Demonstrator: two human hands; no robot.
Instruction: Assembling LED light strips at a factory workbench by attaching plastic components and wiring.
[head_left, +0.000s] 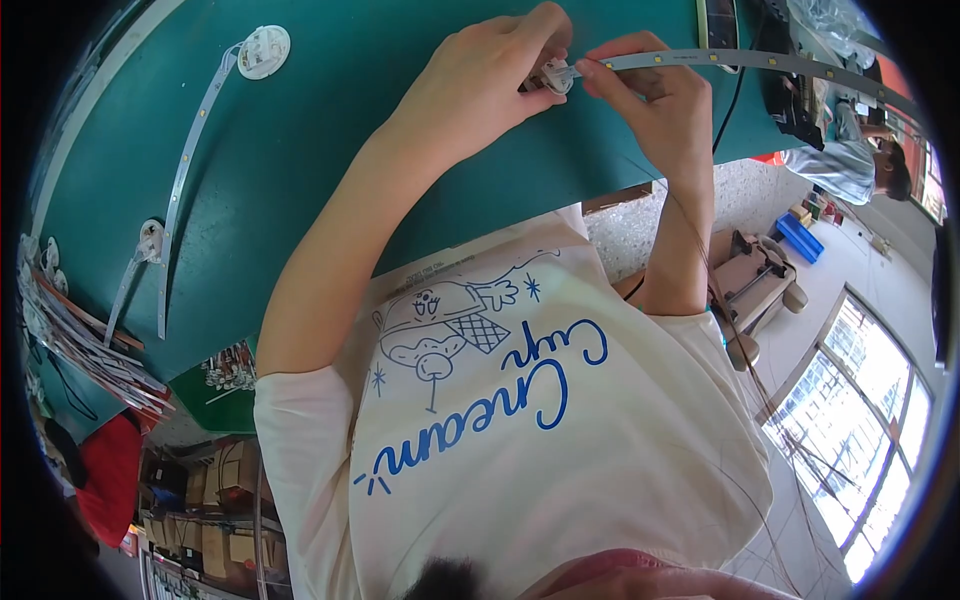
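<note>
Above the green table, my left hand (505, 60) is closed around a small white plastic part (556, 76), its fingers covering much of it. My right hand (655, 95) pinches the end of an LED strip (713, 58), right beside that part. The strip is pale and narrow with small yellowish LEDs, and it runs off to the far right. Between the two hands, the strip end and the white part meet or nearly meet; the exact join is too small to make out.
On the green table (330, 90) at left lie a round white fixture (264, 52) wired to another LED strip (190, 150), and a smaller white fixture (150, 240). A bundle of strips (95, 340) lies at the left edge. A black cable (740, 100) crosses at right. Another person (850, 170) is beyond.
</note>
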